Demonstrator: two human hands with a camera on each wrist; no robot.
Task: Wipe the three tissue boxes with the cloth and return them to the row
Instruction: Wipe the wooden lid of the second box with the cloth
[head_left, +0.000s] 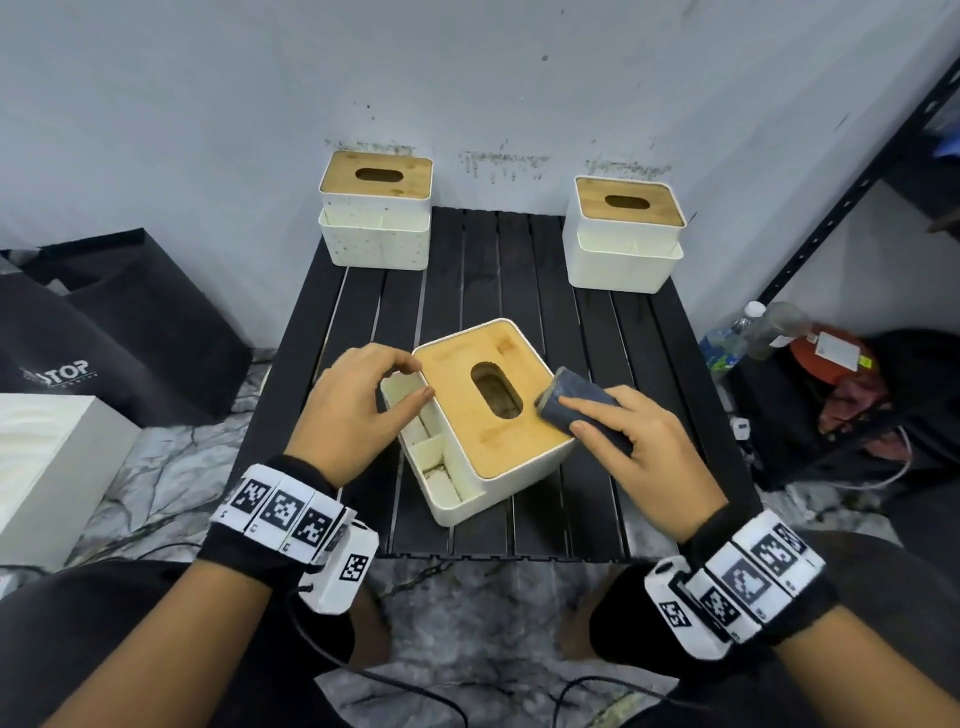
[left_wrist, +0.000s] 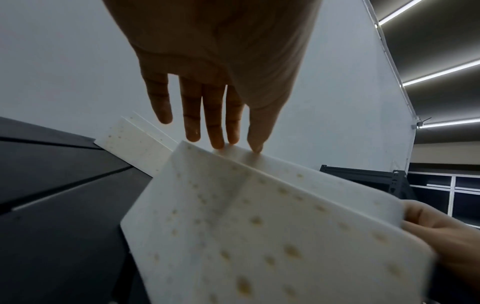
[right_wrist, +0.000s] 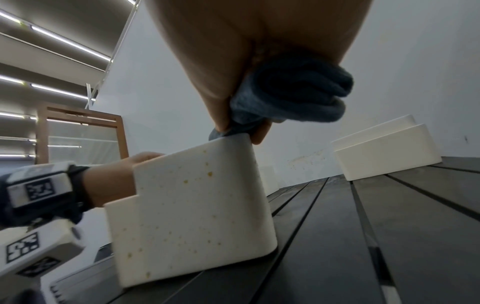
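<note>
At frame centre, the nearest tissue box (head_left: 483, 415) sits skewed on the slatted table (head_left: 649, 374). The right hand (head_left: 639, 441) grips the folded cloth (head_left: 582, 410) against its wooden lid's right edge. The left hand (head_left: 358, 405), fingers loosely extended, touches the box's left rim.

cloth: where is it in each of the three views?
Head: cloth, right of centre, gripped by the right hand on the near tissue box lid edge.
Left wrist: not in view.
Right wrist: upper centre, bunched under the palm.
Shared landmark: the near tissue box.
</note>
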